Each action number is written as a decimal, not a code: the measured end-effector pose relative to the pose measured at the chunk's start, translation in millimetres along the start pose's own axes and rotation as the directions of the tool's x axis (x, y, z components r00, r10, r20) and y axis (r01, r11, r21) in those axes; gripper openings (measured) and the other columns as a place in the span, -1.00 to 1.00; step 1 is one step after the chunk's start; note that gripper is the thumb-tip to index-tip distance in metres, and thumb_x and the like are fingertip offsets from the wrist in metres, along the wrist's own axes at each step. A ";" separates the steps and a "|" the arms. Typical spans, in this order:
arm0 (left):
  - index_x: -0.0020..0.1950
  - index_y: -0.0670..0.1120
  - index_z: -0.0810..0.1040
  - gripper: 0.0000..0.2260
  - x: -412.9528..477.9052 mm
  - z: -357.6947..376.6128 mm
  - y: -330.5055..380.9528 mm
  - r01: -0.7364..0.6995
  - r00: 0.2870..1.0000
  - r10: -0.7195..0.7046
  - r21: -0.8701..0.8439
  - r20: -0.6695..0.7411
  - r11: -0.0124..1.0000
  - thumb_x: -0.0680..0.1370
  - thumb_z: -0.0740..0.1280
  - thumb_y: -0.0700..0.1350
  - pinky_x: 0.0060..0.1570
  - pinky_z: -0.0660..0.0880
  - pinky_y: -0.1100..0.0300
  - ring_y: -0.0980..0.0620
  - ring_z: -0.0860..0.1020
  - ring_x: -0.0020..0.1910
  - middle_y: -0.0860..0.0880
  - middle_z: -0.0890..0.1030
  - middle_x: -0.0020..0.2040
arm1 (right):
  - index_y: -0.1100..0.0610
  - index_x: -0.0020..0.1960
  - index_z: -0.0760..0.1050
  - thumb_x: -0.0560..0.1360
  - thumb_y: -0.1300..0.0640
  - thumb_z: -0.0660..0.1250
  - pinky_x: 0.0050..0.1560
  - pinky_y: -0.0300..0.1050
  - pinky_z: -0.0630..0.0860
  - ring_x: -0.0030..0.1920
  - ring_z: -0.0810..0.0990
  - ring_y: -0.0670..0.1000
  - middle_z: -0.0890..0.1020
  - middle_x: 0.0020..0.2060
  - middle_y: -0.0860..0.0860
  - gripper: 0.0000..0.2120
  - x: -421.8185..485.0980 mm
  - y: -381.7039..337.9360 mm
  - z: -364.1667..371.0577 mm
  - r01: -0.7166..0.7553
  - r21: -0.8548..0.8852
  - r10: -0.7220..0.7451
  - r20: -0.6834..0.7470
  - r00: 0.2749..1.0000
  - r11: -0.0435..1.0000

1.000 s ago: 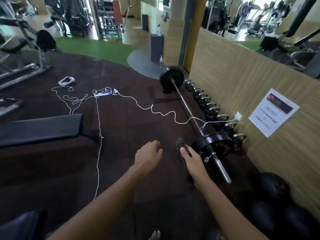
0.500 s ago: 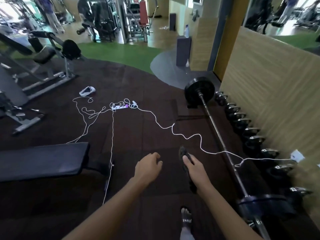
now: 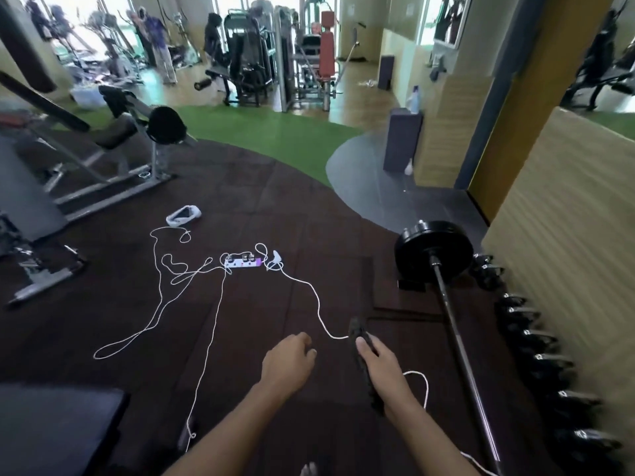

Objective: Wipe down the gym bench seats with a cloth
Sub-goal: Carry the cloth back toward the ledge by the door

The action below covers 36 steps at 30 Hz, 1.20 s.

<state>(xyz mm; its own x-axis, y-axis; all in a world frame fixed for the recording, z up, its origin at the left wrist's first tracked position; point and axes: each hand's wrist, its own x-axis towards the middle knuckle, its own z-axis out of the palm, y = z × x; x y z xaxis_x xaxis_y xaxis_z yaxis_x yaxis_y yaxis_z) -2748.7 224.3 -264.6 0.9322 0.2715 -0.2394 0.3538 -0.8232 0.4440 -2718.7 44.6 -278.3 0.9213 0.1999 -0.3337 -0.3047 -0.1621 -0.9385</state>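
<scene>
**Cloth carried toward the bench**

Flat bench seat [image 3: 58,431] lies lower left, unwiped surface. Left hand [image 3: 288,362] hangs free, fingers loosely curled. Right hand [image 3: 379,367] fingers pinch the dark cloth [image 3: 360,359], ready for wiping; barbell [image 3: 450,304] lies rightward.

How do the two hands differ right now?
The right hand is closed on a dark cloth; the left hand holds nothing, fingers loosely curled. The right hand reaches slightly farther forward than the left hand. Both are bare, held out over the dark floor mat.
</scene>
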 end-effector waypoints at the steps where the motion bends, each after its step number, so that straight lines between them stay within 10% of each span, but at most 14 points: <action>1: 0.20 0.03 0.52 -0.75 35.3 -1.3 4.4 -0.009 1.000 0.009 0.002 0.003 1.000 0.57 0.21 0.04 0.13 0.47 0.05 -0.06 0.54 0.19 0.02 0.59 0.17 | -0.04 0.19 0.61 0.63 0.05 0.27 0.30 0.06 0.50 0.13 0.64 -0.04 0.71 0.06 -0.07 -0.80 36.8 -5.3 -0.3 0.002 -0.012 -0.002 -0.004 1.000 1.000; 9: 0.16 -0.01 0.54 -0.76 324.8 -59.2 40.8 -0.068 0.998 0.068 -0.006 0.002 0.998 0.55 0.23 0.02 0.11 0.47 0.02 -0.12 0.55 0.19 -0.03 0.60 0.15 | -0.03 0.20 0.61 0.62 0.00 0.27 0.32 0.08 0.49 0.15 0.64 -0.05 0.70 0.07 -0.10 -0.78 317.9 -102.3 10.1 0.045 -0.042 -0.046 -0.020 0.999 0.998; 13: 0.05 -0.01 0.53 -0.79 446.9 -95.2 71.3 -0.101 0.995 0.101 0.008 0.001 0.995 0.52 0.22 0.04 0.09 0.51 -0.01 -0.12 0.57 0.13 -0.04 0.61 0.08 | -0.02 0.35 0.53 0.46 -0.27 0.28 0.38 0.09 0.45 0.25 0.58 -0.05 0.64 0.21 -0.12 -0.45 430.2 -155.1 4.8 0.009 -0.056 -0.012 -0.060 0.998 0.998; 36: 0.17 -0.01 0.54 -0.76 1166.8 -229.7 211.8 -0.065 0.998 0.065 0.021 0.028 0.998 0.57 0.21 0.01 0.09 0.51 0.03 -0.11 0.57 0.13 -0.01 0.62 0.14 | 0.01 0.34 0.51 0.64 -0.02 0.23 0.33 0.07 0.47 0.22 0.58 -0.01 0.60 0.19 -0.12 -0.69 1128.2 -414.3 -33.9 -0.004 -0.079 -0.001 -0.060 0.998 0.997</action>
<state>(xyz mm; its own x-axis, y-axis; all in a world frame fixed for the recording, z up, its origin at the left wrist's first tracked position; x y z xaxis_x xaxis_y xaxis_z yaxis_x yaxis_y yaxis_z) -1568.5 481.3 -251.6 0.9506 0.2038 -0.2340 0.2906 -0.8492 0.4409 -1545.0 304.5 -262.9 0.9343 0.1421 -0.3269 -0.2882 -0.2385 -0.9274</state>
